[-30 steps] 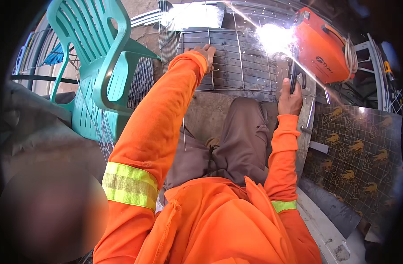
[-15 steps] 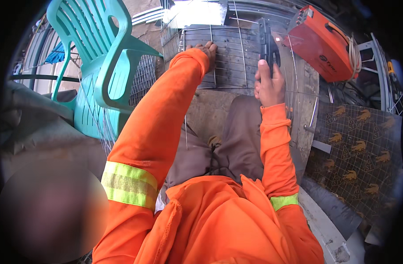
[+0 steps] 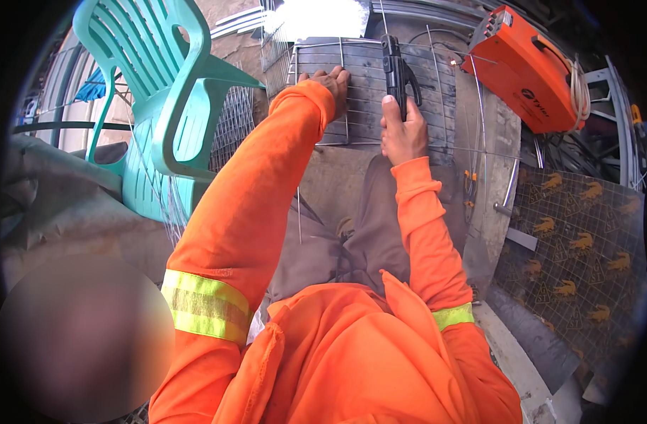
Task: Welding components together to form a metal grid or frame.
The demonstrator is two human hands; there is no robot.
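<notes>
My left hand (image 3: pixel 329 88) rests with curled fingers on a grid of thin metal rods (image 3: pixel 369 88), gripping it near an upright rod. The grid lies on a dark slatted surface in front of my knees. In my right hand (image 3: pixel 405 134) is a black welding electrode holder (image 3: pixel 392 63), the thumb lying along its handle and its lever on the right side. A thin rod (image 3: pixel 383 18) sticks up from its far end. The holder stands over the right part of the grid. Glare whitens the area beyond the grid.
A green plastic chair (image 3: pixel 150 141) stands at left beside wire mesh (image 3: pixel 231 127). An orange welding machine (image 3: pixel 525 78) with a coiled cable is at far right. Pliers (image 3: pixel 470 187) and a hammer (image 3: pixel 505 208) lie right of my knee, near a dark printed sheet (image 3: pixel 578 261).
My right hand has moved left with the electrode holder, closer to my left hand. The left hand stays on the grid. The glare at the top has grown brighter.
</notes>
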